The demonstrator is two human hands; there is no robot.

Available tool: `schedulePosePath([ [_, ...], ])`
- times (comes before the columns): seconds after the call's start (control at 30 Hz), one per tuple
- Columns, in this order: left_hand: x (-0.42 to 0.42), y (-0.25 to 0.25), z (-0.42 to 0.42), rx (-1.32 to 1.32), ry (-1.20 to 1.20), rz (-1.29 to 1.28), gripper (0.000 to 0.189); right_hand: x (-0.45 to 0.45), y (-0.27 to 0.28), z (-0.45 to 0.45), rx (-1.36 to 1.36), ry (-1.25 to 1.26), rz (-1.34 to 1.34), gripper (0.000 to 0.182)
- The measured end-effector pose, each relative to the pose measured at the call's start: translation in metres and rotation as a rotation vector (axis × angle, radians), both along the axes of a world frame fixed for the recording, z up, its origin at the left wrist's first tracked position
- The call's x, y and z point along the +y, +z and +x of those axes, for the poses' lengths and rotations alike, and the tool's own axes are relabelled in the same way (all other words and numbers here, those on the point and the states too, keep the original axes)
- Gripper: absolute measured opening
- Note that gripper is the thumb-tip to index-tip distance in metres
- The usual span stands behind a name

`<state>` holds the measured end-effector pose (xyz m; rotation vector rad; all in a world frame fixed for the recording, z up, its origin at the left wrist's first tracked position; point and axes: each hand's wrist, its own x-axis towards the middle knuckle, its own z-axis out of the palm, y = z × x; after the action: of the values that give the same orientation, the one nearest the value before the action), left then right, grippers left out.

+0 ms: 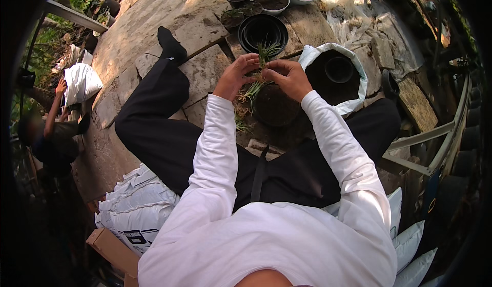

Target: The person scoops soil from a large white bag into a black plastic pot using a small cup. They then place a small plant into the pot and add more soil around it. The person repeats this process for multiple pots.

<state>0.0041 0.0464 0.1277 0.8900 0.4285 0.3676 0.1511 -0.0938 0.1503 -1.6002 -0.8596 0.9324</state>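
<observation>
Between my fingertips is a small green grassy plant [266, 52] with brownish roots or dry leaves at its base. My right hand [291, 76] pinches it near the base with thumb and forefinger. From the other side, my left hand [237, 75] holds it with bent fingers, though its exact contact is hard to see. Just below both hands stands a dark pot filled with soil [277, 108]. More loose plantlets [251, 91] lie left of that pot, under my left wrist. To the right, an opened white sack of dark soil [363, 81] has a small black pot [339, 70] resting inside.
Nested black pots [246, 42] stand beyond my hands. Behind them are white pots with soil [271, 3] and clear plastic sheeting [353, 14]. Stacked white sacks [138, 206] and a cardboard box [115, 250] lie at lower left. At far left, another person [57, 133] handles a white sack [81, 82].
</observation>
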Motion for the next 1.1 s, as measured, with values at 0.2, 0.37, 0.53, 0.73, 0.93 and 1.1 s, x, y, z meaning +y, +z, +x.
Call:
schedulePosePath([
  [0.2, -0.003, -0.001, -0.003, 0.149, -0.18, 0.295, 0.043, 0.003, 0.008, 0.005, 0.196, -0.133, 0.06, 0.027],
  [0.37, 0.012, -0.019, -0.009, 0.402, -0.046, 0.581, 0.034, -0.001, 0.003, 0.021, 0.184, -0.21, 0.082, 0.027],
  [0.53, 0.004, 0.003, -0.002, 0.276, 0.052, 0.606, 0.031, -0.01, 0.006, 0.012, -0.147, -0.079, -0.035, 0.028],
  [0.73, -0.01, 0.006, 0.007, 0.166, -0.102, 0.479, 0.034, -0.025, 0.015, -0.005, -0.333, 0.027, -0.069, 0.026],
  [0.93, -0.023, -0.002, 0.0, 0.298, -0.257, 0.492, 0.038, -0.064, 0.001, -0.006, -0.259, 0.094, -0.136, 0.023],
  [1.1, -0.03, 0.011, 0.005, 0.44, -0.345, 0.825, 0.037, -0.078, -0.01, -0.012, -0.369, 0.069, -0.193, 0.018],
])
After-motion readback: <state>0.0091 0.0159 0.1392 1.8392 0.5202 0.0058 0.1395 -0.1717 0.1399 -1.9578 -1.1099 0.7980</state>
